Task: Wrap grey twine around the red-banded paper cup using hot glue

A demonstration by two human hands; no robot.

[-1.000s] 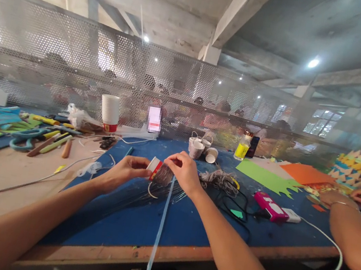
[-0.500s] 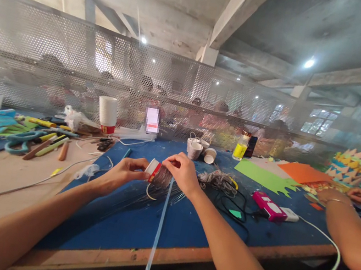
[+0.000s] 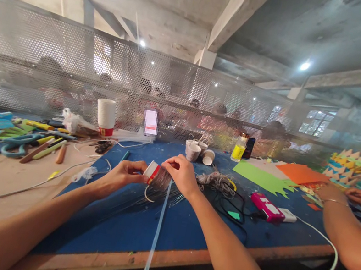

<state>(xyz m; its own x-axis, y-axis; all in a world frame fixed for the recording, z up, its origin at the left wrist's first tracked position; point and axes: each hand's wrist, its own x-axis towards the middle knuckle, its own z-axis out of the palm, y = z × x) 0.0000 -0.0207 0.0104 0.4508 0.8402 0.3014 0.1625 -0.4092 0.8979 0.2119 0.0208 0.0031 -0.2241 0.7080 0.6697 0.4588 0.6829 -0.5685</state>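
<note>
Both my hands hold a small paper cup (image 3: pixel 156 175) on its side above the blue mat (image 3: pixel 136 225); the cup has a white rim, a red band and grey string wound round its body. My left hand (image 3: pixel 121 175) pinches the rim end. My right hand (image 3: pixel 181 173) is closed over the other end. A light blue strip (image 3: pixel 156 233) runs from under the cup down past the table's front edge. Thin dark wires (image 3: pixel 142 195) lie under the cup.
A stack of paper cups (image 3: pixel 106 116), several small wrapped cups (image 3: pixel 198 149), a yellow glue bottle (image 3: pixel 238 148), a string bundle (image 3: pixel 217 181), a pink glue gun (image 3: pixel 265 206), scissors (image 3: pixel 21 146) and coloured paper (image 3: pixel 264 176) lie around. Another person's arms (image 3: pixel 346 224) rest at right.
My hands and the cup have stayed almost still; the view has shifted slightly.
</note>
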